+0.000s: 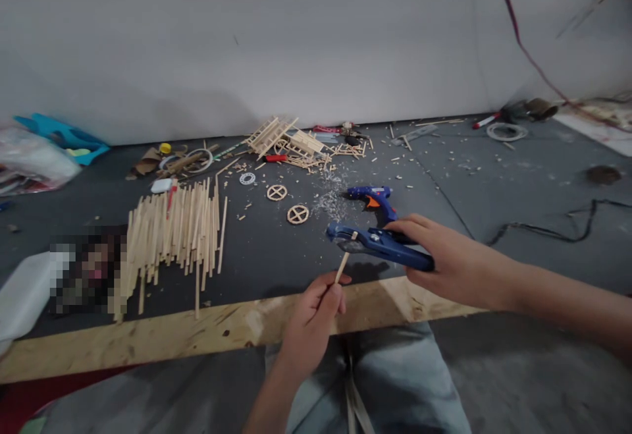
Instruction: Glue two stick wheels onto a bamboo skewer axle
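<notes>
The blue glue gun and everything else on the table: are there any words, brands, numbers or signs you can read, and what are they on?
None can be read.
Blue glue gun with an orange trigger: a small pale mark on its body, too blurred to read.
Blue-handled cutting tool in the right hand: no readable text.
Small white ring-shaped disc: dark marks, too tiny to tell if they're numbers.

Pale wall (316,39), reddish cord (514,27) at upper right — black cable (591,215) lower down, blue plastic piece (55,131) at far left
</notes>
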Motion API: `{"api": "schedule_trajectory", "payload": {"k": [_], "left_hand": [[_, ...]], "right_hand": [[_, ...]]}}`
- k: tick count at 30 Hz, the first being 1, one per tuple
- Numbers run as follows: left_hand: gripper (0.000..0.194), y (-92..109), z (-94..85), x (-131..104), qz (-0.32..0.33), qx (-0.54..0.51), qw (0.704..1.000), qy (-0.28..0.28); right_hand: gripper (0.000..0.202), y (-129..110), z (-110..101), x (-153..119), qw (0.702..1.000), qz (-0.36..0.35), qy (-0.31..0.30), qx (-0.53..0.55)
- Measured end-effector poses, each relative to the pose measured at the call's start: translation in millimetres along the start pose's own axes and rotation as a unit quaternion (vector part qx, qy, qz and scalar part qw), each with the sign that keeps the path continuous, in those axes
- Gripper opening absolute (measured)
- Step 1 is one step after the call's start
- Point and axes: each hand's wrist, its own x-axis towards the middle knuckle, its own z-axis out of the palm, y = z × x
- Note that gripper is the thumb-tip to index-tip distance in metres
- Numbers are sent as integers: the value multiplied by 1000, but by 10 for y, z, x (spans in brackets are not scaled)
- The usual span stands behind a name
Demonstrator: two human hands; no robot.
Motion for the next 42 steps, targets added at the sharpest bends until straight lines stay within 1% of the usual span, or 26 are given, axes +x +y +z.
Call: {"api": "schedule_trajectory", "payload": {"k": [4, 7, 11, 14, 18, 22, 25, 30, 32, 34, 36, 40, 42], "left_hand": [[25, 13, 20, -27, -8, -1, 1000, -2], [24, 74, 30, -52, -34, -21, 999, -9], [27, 180, 39, -83, -100, -71, 991, -59], [27, 220, 50, -99, -123, -127, 981, -78], [26, 226, 61, -104, -139, -191, 969, -76], [26, 239, 58, -86, -152, -220, 961, -68], [26, 252, 59, -65, -154, -230, 959, -59], [27, 222, 73, -51, -139, -197, 970, -39], [24, 195, 71, -52, -131, -179, 975, -13], [19, 167, 62, -54, -117, -160, 980, 18], [16, 139, 49, -56, -102, -131, 986, 35], [27, 85, 21, -64, -86, -57, 994, 31], [31, 69, 6, -66, -73, -33, 996, 42]], "right_hand": [[47, -7, 24, -9, 1000, 15, -4, -1], [43, 12, 32, 6, 999, 36, -20, 4], [40, 25, 32, 45, 996, 66, -46, 31], [39, 37, 36, 70, 994, 80, -59, 50], [39, 64, 46, 82, 991, 88, -63, 75], [43, 59, 51, 78, 990, 78, -74, 93], [44, 11, 65, 67, 990, 62, -87, 94], [42, -75, 114, 53, 988, 60, -105, 97], [44, -74, 136, 55, 988, 67, -101, 100], [45, -46, 155, 63, 985, 88, -96, 112], [45, 0, 167, 74, 980, 118, -90, 135], [44, 76, 175, 90, 972, 161, -60, 162], [44, 83, 180, 88, 970, 170, -54, 164]]}}
